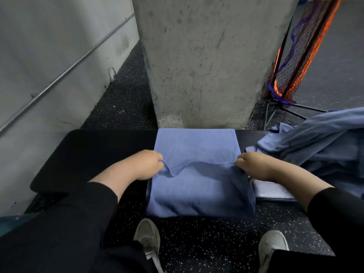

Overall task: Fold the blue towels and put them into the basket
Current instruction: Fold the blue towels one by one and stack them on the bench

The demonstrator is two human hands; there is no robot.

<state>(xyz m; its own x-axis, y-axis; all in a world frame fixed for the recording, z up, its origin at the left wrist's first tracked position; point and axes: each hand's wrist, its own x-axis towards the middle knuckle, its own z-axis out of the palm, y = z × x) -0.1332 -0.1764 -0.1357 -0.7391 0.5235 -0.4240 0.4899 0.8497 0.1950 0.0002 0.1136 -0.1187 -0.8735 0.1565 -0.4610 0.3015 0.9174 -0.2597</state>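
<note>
Head view: both hands, left (146,164) and right (254,164), pinch the towel's (197,146) near edge mid-fold over the worktop (88,154); next, lay it flat toward the far edge.

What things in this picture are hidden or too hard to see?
- Basket: none shows in the head view.
- Fingertips of the left hand and right hand: tucked behind the knuckles and the edge of the blue knitted towel.
- Heap of loose blue towels: cut off by the right edge; count unclear.
- Pale flat folded item: partly under the right forearm; cannot be identified.
- Black bench: its middle lies under the towel.
</note>
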